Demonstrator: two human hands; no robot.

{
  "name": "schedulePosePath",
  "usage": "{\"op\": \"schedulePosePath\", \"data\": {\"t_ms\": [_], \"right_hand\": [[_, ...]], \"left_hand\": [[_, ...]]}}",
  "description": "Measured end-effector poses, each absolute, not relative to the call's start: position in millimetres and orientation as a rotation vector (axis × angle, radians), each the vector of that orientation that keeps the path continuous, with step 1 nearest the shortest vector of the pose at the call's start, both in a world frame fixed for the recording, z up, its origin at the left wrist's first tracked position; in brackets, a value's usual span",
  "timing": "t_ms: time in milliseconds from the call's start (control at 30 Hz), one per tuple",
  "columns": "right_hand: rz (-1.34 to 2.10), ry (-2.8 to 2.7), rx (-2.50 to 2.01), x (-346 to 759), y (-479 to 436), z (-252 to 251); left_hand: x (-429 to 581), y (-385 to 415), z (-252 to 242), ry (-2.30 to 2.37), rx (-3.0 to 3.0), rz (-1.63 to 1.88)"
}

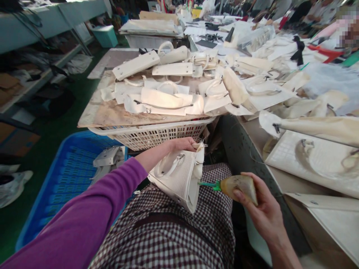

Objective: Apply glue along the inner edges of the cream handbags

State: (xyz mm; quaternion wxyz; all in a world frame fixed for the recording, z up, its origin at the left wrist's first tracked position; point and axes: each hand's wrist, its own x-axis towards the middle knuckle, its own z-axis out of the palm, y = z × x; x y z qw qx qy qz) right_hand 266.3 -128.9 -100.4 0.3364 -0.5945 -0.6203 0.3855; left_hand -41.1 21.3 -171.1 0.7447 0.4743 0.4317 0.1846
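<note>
A white handbag (179, 178) with a curved handle rests on my lap, over a checked apron (174, 239). My left hand (183, 144), in a purple sleeve, is closed on the bag's top edge. My right hand (259, 209) grips a yellowish squeeze bottle (239, 186) with a green nozzle. The nozzle tip touches the bag's side edge.
A white plastic basket (157, 135) under a wooden board (112, 114) carries several white bag parts (165, 99). A blue crate (66, 179) with a white piece stands at my left. More white panels (314, 158) lie on the workbench at the right. Other people sit at the far right.
</note>
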Motion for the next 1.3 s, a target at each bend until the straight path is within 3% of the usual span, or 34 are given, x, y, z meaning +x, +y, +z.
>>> {"op": "schedulePosePath", "data": {"t_ms": [333,667,900,1200,1300], "right_hand": [[1.287,-1.781,-1.416,276,-141,-89],[0.817,-1.937,-1.32,277,-127,-104],[1.099,-2.067,-1.189,287,-142,-91],[1.126,-2.016,-1.264,289,-147,-101],[0.973,-1.928,-1.327,290,-144,-105]], "left_hand": [[-39,20,-170,0.956,1.057,0.388],[-38,20,-170,0.947,1.081,0.37],[-38,19,-170,0.956,1.084,0.367],[-36,18,-162,0.967,1.091,0.372],[-36,18,-161,0.963,1.09,0.38]]}}
